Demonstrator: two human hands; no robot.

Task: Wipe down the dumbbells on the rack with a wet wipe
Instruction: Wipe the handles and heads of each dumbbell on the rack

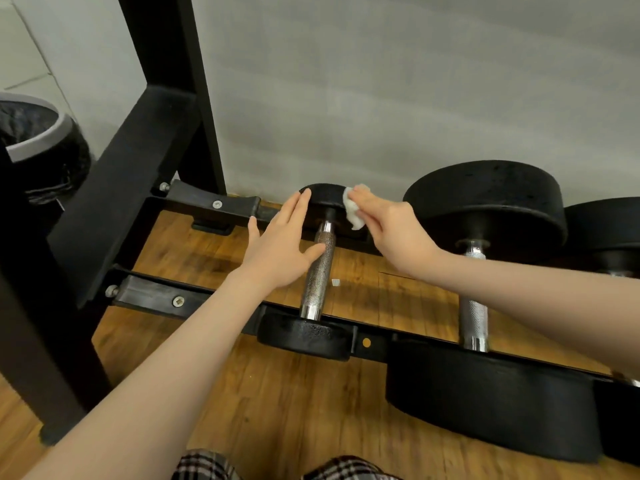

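A small black dumbbell (318, 271) with a knurled metal handle lies across the two rails of the black rack (156, 296). My right hand (391, 230) holds a crumpled white wet wipe (353, 211) against the right side of the dumbbell's far head (323, 195). My left hand (284, 244) lies with straight fingers on the left side of that far head, the thumb touching the handle. A larger black dumbbell (485, 306) sits right beside it on the rack.
A third dumbbell (609, 237) shows at the far right edge. A bin with a black liner (34, 140) stands at the left beyond the rack's frame. A grey wall runs behind the rack. Wooden floor lies under it, and plaid trousers show at the bottom.
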